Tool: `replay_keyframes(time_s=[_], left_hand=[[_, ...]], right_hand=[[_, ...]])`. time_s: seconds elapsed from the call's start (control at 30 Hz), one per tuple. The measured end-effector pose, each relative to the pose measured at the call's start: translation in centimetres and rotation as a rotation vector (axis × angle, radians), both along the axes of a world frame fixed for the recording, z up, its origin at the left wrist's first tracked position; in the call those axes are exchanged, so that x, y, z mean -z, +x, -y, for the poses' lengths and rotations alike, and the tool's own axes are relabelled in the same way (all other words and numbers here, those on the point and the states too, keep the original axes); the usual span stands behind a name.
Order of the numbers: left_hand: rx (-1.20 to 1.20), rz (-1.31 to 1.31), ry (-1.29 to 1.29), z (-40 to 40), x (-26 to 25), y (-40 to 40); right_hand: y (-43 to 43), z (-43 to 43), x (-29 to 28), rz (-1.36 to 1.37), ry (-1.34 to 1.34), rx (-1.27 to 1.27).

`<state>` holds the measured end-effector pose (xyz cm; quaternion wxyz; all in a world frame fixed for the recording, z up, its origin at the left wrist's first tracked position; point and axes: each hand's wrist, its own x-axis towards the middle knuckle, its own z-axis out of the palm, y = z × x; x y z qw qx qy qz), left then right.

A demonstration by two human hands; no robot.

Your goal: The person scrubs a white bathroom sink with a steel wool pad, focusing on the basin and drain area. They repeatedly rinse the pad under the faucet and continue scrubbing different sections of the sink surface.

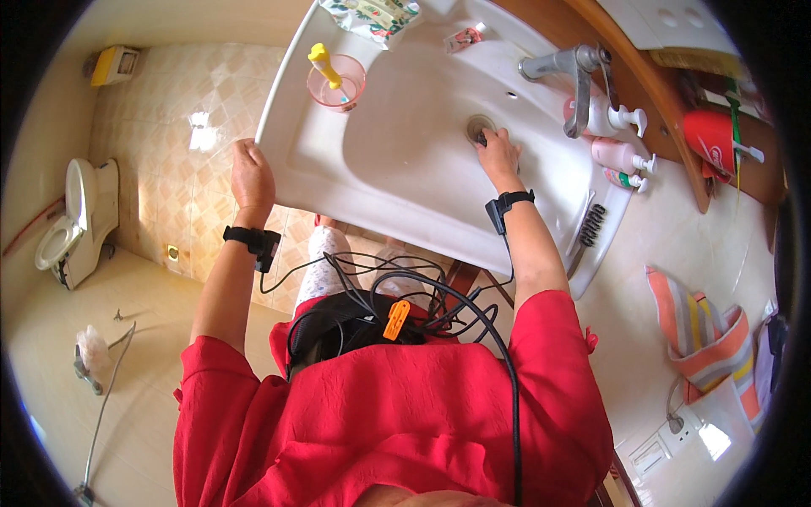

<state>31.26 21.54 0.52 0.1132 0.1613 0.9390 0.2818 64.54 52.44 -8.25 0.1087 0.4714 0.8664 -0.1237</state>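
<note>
My right hand (500, 155) reaches into the white sink basin (412, 139), its fingertips on a small dark object (483, 137) at the metal drain (479, 127). What that object is cannot be made out, as the fingers partly cover it. At the sink's left front corner, my left hand (253, 174) rests against the outer rim with its fingers curled over; whether it grips the rim is unclear. A clear pink cup (336, 82) holding a yellow-handled tool (324, 65) stands on the sink's left ledge. The grey metal faucet (564, 63) is above and right of my right hand.
Pump bottles (614, 155) line the sink's right ledge, with a black-bristled brush (592, 225) nearer me. A pink tube (466, 38) and a patterned soft pack (374, 19) lie at the far side. Black cables (405, 272) hang before my waist. A toilet (82, 215) stands left.
</note>
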Motion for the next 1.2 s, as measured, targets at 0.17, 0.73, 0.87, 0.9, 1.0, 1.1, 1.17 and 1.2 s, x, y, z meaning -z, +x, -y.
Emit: replay_keyframes(time_s=[0.17,0.73,0.87,0.9,1.0,1.1,1.17,1.2], left_hand=[[-0.011,-0.003,-0.025,0.0,0.0,0.0],[-0.055,0.068,-0.025,0.1,-0.1,-0.1],[-0.027,0.024,-0.014,0.2,0.0,-0.1],[-0.034,0.030,-0.030,0.2,0.1,-0.2],[-0.048,0.041,-0.047,0.4,0.6,-0.3],[-0.016,-0.005,-0.012,0.6,0.7,-0.4],[-0.006,-0.007,0.005,0.4,0.7,-0.5],[-0.017,0.016,-0.005,0.4,0.6,-0.4]], right_hand=[[-0.2,-0.6,0.6,0.054,-0.056,0.001],[7.5,0.3,-2.1,0.115,-0.113,-0.205],[6.4,-1.7,-2.1,0.111,0.021,-0.200],[5.6,-2.3,-2.1,0.131,0.063,-0.178],[3.0,-3.8,-1.9,0.007,0.246,-0.402],[2.5,-3.7,-2.1,0.083,0.245,-0.495],[3.2,-3.0,-2.3,0.143,0.209,-0.506],[3.9,-2.5,-2.4,0.174,0.182,-0.493]])
